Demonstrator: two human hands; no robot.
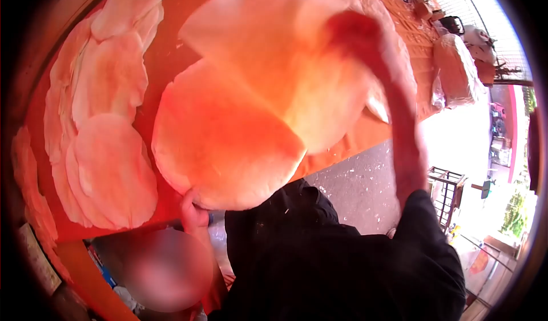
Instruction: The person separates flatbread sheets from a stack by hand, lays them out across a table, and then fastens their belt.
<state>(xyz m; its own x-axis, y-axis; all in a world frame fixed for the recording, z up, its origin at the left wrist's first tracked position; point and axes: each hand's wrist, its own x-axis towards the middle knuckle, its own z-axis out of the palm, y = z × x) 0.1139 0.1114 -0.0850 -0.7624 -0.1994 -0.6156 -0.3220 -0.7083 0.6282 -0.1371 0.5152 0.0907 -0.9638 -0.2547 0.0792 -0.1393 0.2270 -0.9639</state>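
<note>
A large round pale sheet [228, 144], flat and thick-edged, lies at the near edge of the orange-red table. My left hand [196, 210] grips its lower left rim, thumb uppermost; the fingers beneath are hidden. Another broad pale sheet [274, 30] overlaps it from above, its straight edges smeared by motion. Over the far right part of that sheet is my right hand [357, 33], arm outstretched. Blur hides its fingers, so I cannot tell whether it holds or only touches the sheet. What the sheets are made of is unclear.
Overlapping thin pale ovals [111, 167] run along the table's left side. A plastic-wrapped white bundle [455, 70] stands at the far right. A dark metal rack [447, 190] is on the floor to the right. A blurred round patch [168, 269] covers something at lower left.
</note>
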